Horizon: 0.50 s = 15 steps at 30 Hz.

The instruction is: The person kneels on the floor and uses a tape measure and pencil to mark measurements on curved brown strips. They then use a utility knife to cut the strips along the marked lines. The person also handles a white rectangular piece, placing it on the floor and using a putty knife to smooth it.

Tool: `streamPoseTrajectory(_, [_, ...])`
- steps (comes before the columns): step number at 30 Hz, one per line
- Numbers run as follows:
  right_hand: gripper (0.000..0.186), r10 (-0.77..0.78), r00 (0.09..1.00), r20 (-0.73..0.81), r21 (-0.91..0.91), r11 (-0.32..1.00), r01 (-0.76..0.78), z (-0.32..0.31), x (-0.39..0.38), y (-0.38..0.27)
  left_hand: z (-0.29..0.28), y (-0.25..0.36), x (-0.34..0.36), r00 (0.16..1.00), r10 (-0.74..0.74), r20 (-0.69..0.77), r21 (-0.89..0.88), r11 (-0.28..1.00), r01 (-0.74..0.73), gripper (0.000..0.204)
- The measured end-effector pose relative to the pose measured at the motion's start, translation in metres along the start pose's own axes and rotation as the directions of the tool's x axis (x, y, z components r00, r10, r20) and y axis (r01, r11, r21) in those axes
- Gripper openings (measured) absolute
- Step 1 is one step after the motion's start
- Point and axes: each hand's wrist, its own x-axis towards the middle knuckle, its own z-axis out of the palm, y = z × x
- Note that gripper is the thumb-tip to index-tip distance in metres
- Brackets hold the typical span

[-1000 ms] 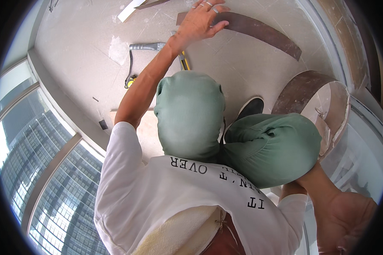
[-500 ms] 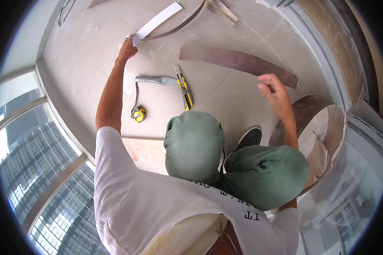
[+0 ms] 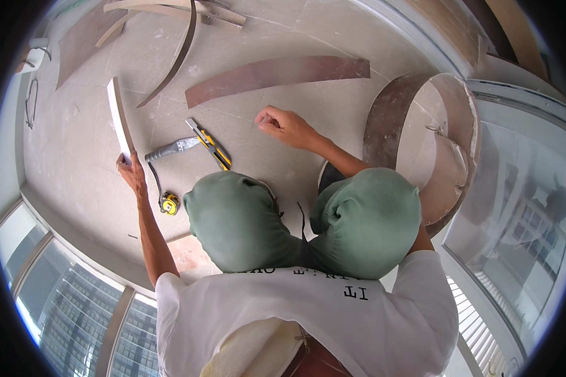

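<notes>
My left hand [image 3: 132, 168] grips the lower end of a long white strip [image 3: 117, 113], held upright in the view at the left. Over the floor at the centre, my right hand [image 3: 283, 127] has loosely curled, parted fingers with nothing visible in them. Between the two hands lie a yellow and black utility knife [image 3: 210, 146] and a grey-handled metal tool [image 3: 168, 149] with a dark strap. Below them is a yellow tape measure [image 3: 170, 203]. A flat curved brown strip [image 3: 277, 80] lies just beyond my right hand.
A large curved brown loop [image 3: 383, 119] stands at the right beside a glass panel [image 3: 509, 213]. Thin curved strips [image 3: 170, 81] and a brown sheet [image 3: 75, 60] lie at the upper left. Windows [image 3: 75, 301] line the lower left, and my green-clad knees [image 3: 233, 226] fill the lower middle.
My left hand has taken hold of the white strip and drawn it leftward and nearer. My right hand came into sight, then shifted leftward. The view has swung, moving the floor items in frame.
</notes>
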Motion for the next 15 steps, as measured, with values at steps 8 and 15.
streamPoseTrajectory(8, [0.063,-0.358,0.933,-0.011,-0.078,0.931,0.357,0.019,0.049,-0.09,0.022,0.19,-0.116,0.999,-0.027,-0.029,-0.553,0.833,0.006,0.063])
streamPoseTrajectory(15, [0.073,-0.388,0.601,-0.699,0.01,0.835,0.551,-0.046,0.061,-0.172,0.054,0.381,-0.107,0.602,0.799,0.003,-0.478,0.529,-0.701,0.071])
